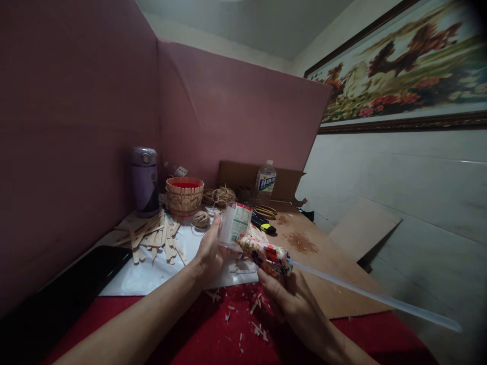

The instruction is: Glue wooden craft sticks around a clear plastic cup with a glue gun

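"Plastic container (241, 222): where?"
"Over the bench (198, 329), clasped by the left hand (210, 248); the right hand (291, 300) grips the glue gun (266, 255)."
"Handling?"
"Likely light, smooth, slightly flexible; best held around its sides."

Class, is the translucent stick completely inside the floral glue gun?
No, a long length of the stick juts out behind the glue gun.

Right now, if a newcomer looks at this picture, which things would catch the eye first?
Probably first the flower-patterned glue gun in the right hand, with a long translucent stick reaching out behind it to the right. Just left of its nose, the left hand holds a labelled plastic container. Next might come the large framed picture of horses on the wall at upper right.
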{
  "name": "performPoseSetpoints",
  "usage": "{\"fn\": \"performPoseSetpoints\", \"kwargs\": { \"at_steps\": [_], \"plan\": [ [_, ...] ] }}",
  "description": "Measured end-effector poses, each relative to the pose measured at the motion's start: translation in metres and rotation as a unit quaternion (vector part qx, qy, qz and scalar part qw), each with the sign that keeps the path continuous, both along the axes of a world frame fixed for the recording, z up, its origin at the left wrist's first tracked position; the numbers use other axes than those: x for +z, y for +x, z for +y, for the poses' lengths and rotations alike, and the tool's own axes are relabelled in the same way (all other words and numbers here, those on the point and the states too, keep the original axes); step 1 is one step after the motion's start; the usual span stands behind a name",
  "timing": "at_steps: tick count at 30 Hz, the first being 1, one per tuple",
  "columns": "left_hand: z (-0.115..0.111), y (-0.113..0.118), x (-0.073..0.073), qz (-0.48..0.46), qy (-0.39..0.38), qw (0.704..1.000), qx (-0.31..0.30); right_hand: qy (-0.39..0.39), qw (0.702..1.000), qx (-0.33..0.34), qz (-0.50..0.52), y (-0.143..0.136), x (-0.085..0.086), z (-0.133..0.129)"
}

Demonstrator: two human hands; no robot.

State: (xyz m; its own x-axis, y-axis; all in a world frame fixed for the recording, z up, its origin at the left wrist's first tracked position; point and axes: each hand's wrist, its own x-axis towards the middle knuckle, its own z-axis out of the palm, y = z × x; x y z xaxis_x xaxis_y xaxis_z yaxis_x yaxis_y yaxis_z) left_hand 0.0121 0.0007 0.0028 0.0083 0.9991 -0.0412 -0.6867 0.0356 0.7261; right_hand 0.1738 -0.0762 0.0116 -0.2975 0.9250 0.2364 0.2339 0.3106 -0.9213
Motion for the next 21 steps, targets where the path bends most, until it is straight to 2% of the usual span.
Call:
{"fn": "performPoseSetpoints", "kwargs": {
  "at_steps": [7,12,17,21],
  "plan": [
    [-0.0024,-0.0005,0.0029,0.007,-0.022,1.000,0.003,-0.003,1.000,-0.008,0.008,-0.0018,-0.0040,-0.0044],
    [-0.0032,0.0006,0.0049,-0.023,-0.013,1.000,0.001,-0.017,1.000,-0.011,0.000,-0.0013,-0.0069,-0.0073],
    [-0.0010,-0.0002,0.0021,0.004,-0.013,1.000,-0.013,-0.032,0.999,-0.015,-0.002,-0.0018,-0.0079,-0.0084],
    [-0.0008,0.0014,0.0027,-0.013,0.001,1.000,0.008,-0.037,0.999,-0.001,-0.006,-0.0035,-0.0074,-0.0097]
  ]
}}
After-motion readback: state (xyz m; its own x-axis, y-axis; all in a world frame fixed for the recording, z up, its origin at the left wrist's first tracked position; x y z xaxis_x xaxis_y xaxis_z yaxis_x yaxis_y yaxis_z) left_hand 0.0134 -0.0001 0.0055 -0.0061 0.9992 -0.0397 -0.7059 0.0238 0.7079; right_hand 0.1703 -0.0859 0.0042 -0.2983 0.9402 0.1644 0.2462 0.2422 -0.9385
